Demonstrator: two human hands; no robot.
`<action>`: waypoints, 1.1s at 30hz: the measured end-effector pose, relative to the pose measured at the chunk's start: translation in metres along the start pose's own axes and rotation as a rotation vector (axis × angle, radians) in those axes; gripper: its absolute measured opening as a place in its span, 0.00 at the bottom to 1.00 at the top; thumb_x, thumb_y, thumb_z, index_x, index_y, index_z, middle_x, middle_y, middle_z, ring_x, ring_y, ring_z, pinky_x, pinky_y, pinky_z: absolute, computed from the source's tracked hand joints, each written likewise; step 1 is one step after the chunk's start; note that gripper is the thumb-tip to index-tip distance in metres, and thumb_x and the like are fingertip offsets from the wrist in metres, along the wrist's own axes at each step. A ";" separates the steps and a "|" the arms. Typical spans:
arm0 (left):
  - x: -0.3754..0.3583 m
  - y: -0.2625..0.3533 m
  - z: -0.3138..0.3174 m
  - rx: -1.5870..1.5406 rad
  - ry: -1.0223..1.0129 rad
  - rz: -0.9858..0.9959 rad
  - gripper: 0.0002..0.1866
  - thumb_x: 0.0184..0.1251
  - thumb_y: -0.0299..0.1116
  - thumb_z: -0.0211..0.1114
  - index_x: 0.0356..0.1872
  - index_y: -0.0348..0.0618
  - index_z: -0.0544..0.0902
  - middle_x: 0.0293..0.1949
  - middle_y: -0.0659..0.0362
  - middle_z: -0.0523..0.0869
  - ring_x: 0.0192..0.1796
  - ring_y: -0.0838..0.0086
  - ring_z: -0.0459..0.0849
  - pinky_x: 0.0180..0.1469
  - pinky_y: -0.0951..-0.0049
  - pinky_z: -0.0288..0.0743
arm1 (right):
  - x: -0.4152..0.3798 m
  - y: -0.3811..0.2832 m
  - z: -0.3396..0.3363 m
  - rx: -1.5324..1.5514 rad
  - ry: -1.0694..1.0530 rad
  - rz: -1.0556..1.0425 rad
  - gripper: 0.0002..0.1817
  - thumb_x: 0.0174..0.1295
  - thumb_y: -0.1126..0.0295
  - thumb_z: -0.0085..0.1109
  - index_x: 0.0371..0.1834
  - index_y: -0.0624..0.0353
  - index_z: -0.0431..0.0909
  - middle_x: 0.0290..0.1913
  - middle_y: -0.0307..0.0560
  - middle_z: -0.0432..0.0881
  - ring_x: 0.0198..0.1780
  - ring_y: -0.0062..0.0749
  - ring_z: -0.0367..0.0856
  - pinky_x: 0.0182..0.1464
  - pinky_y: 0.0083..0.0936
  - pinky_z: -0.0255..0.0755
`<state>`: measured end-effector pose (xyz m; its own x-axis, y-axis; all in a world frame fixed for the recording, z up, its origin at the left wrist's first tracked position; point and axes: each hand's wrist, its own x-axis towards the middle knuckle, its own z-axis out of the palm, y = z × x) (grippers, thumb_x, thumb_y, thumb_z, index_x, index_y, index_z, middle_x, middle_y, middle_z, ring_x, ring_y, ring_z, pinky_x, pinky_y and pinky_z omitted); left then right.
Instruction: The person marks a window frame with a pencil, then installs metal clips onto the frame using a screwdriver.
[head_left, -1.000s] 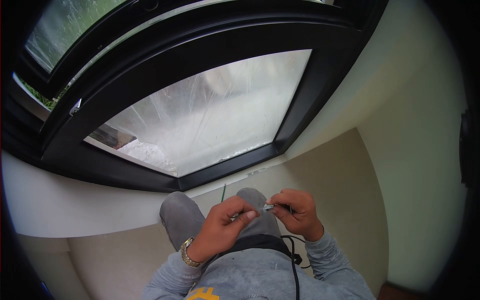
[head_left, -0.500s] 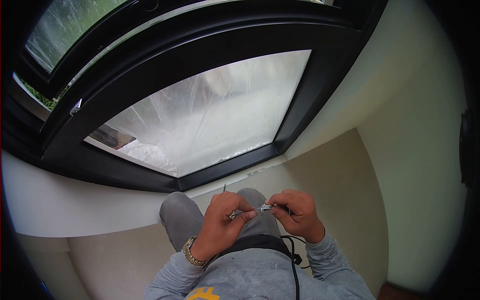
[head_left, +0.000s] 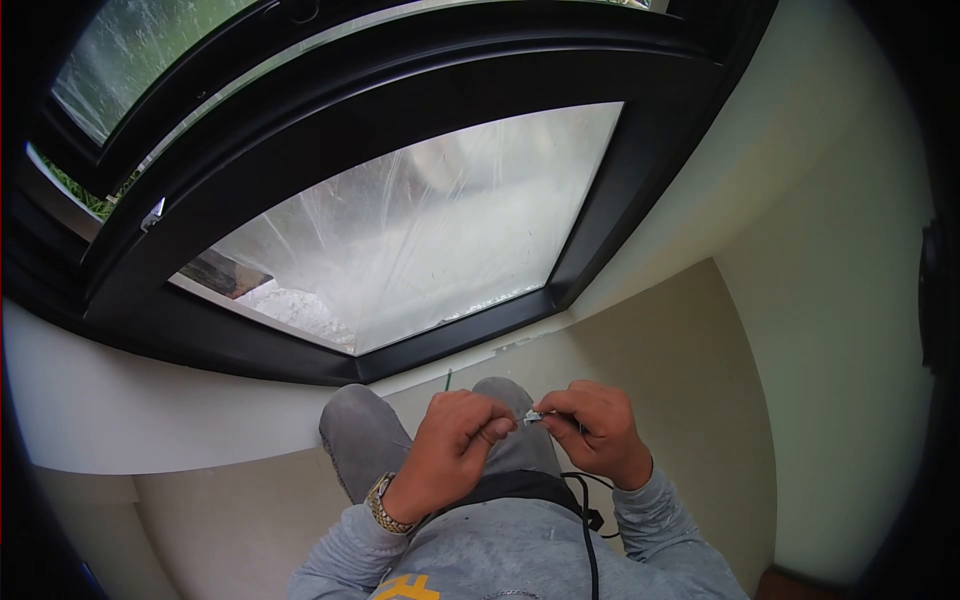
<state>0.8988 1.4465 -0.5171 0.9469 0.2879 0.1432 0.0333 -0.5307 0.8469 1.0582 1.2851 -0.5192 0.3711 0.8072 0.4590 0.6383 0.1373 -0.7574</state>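
Observation:
My left hand (head_left: 455, 440) is closed in a pinch, its thumb pressed to the curled index finger. A thin rod-like piece is in that pinch, mostly hidden by the fingers. Close beside those fingertips, my right hand (head_left: 597, 425) grips a small silvery metal piece (head_left: 533, 416) between thumb and index finger. The exact kind of this small part is too small to make out. Both hands are held over my lap, above the grey trousers (head_left: 365, 430). A thin green stick-like thing (head_left: 448, 380) shows just beyond my left hand.
A black-framed window (head_left: 400, 80) with streaked, dirty glass (head_left: 430, 230) stands in front of me. A small metal fitting (head_left: 152, 215) sits on its frame at left. Beige floor (head_left: 670, 370) and pale walls (head_left: 830, 250) surround me. A black cord (head_left: 592, 540) hangs over my shirt.
My left hand has turned slightly, and its fingers cover more of the thin rod. The right hand still grips the small metal piece, nearly in the same place.

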 end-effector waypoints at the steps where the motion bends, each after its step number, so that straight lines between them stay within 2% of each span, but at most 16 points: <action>1: 0.000 0.000 -0.001 0.031 -0.030 0.009 0.06 0.75 0.28 0.64 0.42 0.36 0.79 0.34 0.58 0.84 0.40 0.75 0.80 0.44 0.73 0.73 | 0.000 0.000 0.000 -0.007 -0.002 -0.002 0.09 0.59 0.78 0.71 0.42 0.61 0.85 0.28 0.46 0.84 0.24 0.35 0.80 0.26 0.29 0.70; 3: -0.001 0.005 0.003 0.060 -0.063 0.018 0.06 0.74 0.28 0.65 0.42 0.36 0.79 0.35 0.58 0.83 0.39 0.74 0.80 0.44 0.72 0.73 | -0.001 0.000 0.000 -0.015 -0.002 -0.001 0.09 0.59 0.78 0.71 0.42 0.61 0.85 0.28 0.46 0.85 0.24 0.35 0.80 0.26 0.29 0.70; 5: -0.003 0.018 0.012 -0.441 0.121 -0.292 0.05 0.73 0.27 0.65 0.37 0.37 0.80 0.35 0.57 0.82 0.38 0.72 0.79 0.42 0.71 0.71 | -0.001 0.000 -0.002 -0.008 0.005 0.027 0.08 0.59 0.78 0.71 0.41 0.60 0.85 0.28 0.46 0.85 0.24 0.35 0.80 0.26 0.29 0.70; 9: 0.000 0.012 0.004 -0.318 0.011 -0.229 0.06 0.73 0.28 0.65 0.37 0.38 0.80 0.35 0.58 0.81 0.37 0.73 0.78 0.43 0.71 0.71 | 0.001 -0.004 -0.005 -0.021 0.002 0.010 0.08 0.59 0.78 0.71 0.41 0.61 0.85 0.28 0.46 0.84 0.24 0.35 0.80 0.26 0.29 0.70; 11: -0.001 0.000 0.005 -0.277 0.025 -0.054 0.06 0.74 0.29 0.65 0.40 0.37 0.79 0.34 0.58 0.80 0.37 0.76 0.77 0.41 0.73 0.71 | 0.000 -0.005 -0.004 -0.020 0.005 0.006 0.08 0.58 0.79 0.71 0.41 0.61 0.85 0.27 0.46 0.84 0.23 0.35 0.79 0.26 0.29 0.70; 15: 0.001 0.008 -0.001 -0.107 -0.072 -0.016 0.06 0.74 0.29 0.66 0.41 0.37 0.79 0.33 0.59 0.80 0.37 0.77 0.77 0.40 0.74 0.71 | 0.001 -0.005 -0.006 -0.022 0.006 -0.014 0.09 0.58 0.79 0.71 0.41 0.61 0.85 0.27 0.46 0.84 0.23 0.35 0.79 0.26 0.29 0.70; 17: 0.003 0.021 -0.002 -0.358 -0.057 -0.329 0.07 0.73 0.29 0.67 0.42 0.37 0.80 0.32 0.60 0.82 0.36 0.78 0.77 0.39 0.74 0.72 | 0.001 -0.005 -0.007 -0.021 -0.003 0.007 0.09 0.58 0.79 0.71 0.41 0.61 0.85 0.28 0.47 0.84 0.24 0.36 0.80 0.26 0.29 0.70; 21: -0.002 0.018 0.008 -0.515 0.047 -0.291 0.08 0.73 0.30 0.68 0.45 0.37 0.81 0.32 0.61 0.83 0.34 0.79 0.78 0.39 0.75 0.73 | 0.000 -0.005 -0.009 -0.003 0.006 0.031 0.08 0.59 0.78 0.70 0.42 0.61 0.85 0.28 0.47 0.84 0.25 0.36 0.81 0.27 0.28 0.71; 23: -0.001 0.009 0.006 -0.375 0.012 -0.178 0.10 0.72 0.31 0.70 0.45 0.36 0.82 0.31 0.61 0.84 0.32 0.79 0.79 0.39 0.75 0.73 | 0.001 -0.006 -0.011 0.016 -0.021 0.037 0.08 0.60 0.78 0.71 0.42 0.61 0.85 0.29 0.47 0.85 0.26 0.35 0.82 0.27 0.28 0.72; 30: 0.004 0.019 -0.004 -0.137 -0.023 -0.126 0.08 0.75 0.32 0.66 0.41 0.35 0.82 0.28 0.61 0.84 0.32 0.78 0.80 0.40 0.74 0.73 | 0.004 -0.008 -0.015 0.017 -0.004 0.072 0.09 0.60 0.76 0.72 0.43 0.61 0.85 0.31 0.49 0.86 0.26 0.35 0.83 0.28 0.28 0.73; 32: 0.005 0.026 -0.003 -0.372 -0.066 -0.336 0.09 0.79 0.32 0.62 0.43 0.36 0.82 0.30 0.61 0.83 0.31 0.78 0.79 0.38 0.75 0.72 | 0.007 -0.011 -0.018 0.095 0.039 0.183 0.08 0.64 0.75 0.71 0.44 0.63 0.85 0.33 0.47 0.87 0.29 0.28 0.82 0.31 0.24 0.73; 33: 0.007 0.025 -0.001 -0.372 -0.063 -0.334 0.09 0.79 0.32 0.62 0.43 0.36 0.82 0.30 0.61 0.83 0.31 0.78 0.79 0.38 0.75 0.72 | 0.009 -0.011 -0.020 0.094 0.037 0.179 0.08 0.64 0.75 0.71 0.44 0.63 0.85 0.33 0.47 0.87 0.29 0.28 0.82 0.31 0.24 0.73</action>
<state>0.9056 1.4357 -0.4943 0.9218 0.3387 -0.1885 0.2325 -0.0941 0.9680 1.0681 1.2790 -0.4974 0.4991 0.8018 0.3286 0.4945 0.0479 -0.8679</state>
